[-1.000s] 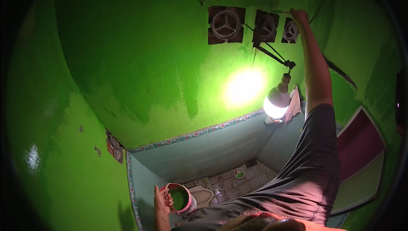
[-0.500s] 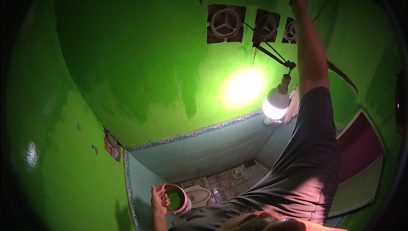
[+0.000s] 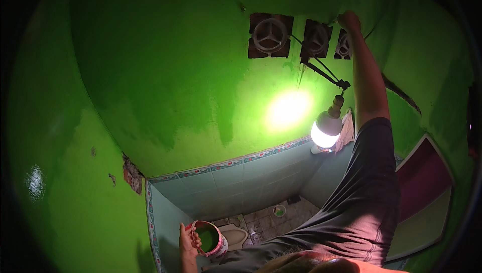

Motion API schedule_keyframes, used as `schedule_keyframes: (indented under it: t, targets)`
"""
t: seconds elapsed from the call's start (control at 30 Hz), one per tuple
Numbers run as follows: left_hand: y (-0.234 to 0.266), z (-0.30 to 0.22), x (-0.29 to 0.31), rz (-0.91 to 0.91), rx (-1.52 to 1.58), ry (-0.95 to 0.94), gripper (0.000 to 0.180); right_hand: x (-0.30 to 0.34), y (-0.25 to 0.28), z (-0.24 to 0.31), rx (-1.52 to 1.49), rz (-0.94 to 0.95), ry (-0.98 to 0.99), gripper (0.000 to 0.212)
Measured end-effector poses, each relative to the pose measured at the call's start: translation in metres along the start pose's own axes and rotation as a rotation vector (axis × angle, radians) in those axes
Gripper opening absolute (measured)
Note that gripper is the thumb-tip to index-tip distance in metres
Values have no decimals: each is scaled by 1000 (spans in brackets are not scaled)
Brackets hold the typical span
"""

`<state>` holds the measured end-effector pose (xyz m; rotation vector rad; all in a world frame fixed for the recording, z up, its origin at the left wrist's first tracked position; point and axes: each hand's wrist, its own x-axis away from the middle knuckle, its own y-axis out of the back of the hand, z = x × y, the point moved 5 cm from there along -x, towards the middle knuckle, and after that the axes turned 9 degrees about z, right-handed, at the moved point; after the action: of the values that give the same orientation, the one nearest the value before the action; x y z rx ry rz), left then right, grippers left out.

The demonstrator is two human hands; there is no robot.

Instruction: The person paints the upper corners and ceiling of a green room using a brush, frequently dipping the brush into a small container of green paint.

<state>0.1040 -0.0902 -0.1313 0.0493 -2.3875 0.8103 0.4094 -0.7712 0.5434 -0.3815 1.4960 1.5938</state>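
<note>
At the lower left, my left hand (image 3: 189,241) is closed on the rim of a small red-and-white paint bucket (image 3: 221,247), tilted so that the green paint (image 3: 207,237) inside shows. My right arm reaches high up, and my right hand (image 3: 350,22) is a closed fist near the wall's top. From it a slim paintbrush (image 3: 332,21) points left between two vent openings; its shape is dim and partly hidden. Behind it stands the green wall (image 3: 201,72), with darker wet-looking patches over lighter green.
A lit bulb (image 3: 326,130) hangs from a bracket (image 3: 321,70) beside my right arm. Round vent blocks (image 3: 270,36) sit in the wall. Below are pale tiles (image 3: 241,182), a squat toilet (image 3: 233,235) and a small tub (image 3: 279,211). A door-like panel (image 3: 424,192) stands at right.
My right hand has come down the wall with the paintbrush, from above the vents to beside them. The view has shifted slightly. My left hand still holds the bucket.
</note>
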Motion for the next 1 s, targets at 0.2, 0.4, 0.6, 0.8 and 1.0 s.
schedule_keyframes:
  t: [0.2,0.4,0.6,0.8,1.0]
  targets:
    - [5,5,-2,-11,16,-10,63,-59,25,68,71,-344,458,37]
    - [7,9,1,-33,33,-11,63,-60,85,121,-424,-575,482,21]
    - [15,11,-1,-39,46,-14,62,-27,64,129,-1147,-49,-18,34]
    - [14,5,3,-29,44,-30,61,-42,6,114,-267,-116,378,43]
    - [10,10,-7,-1,38,-24,61,-28,32,87,-737,124,439,46]
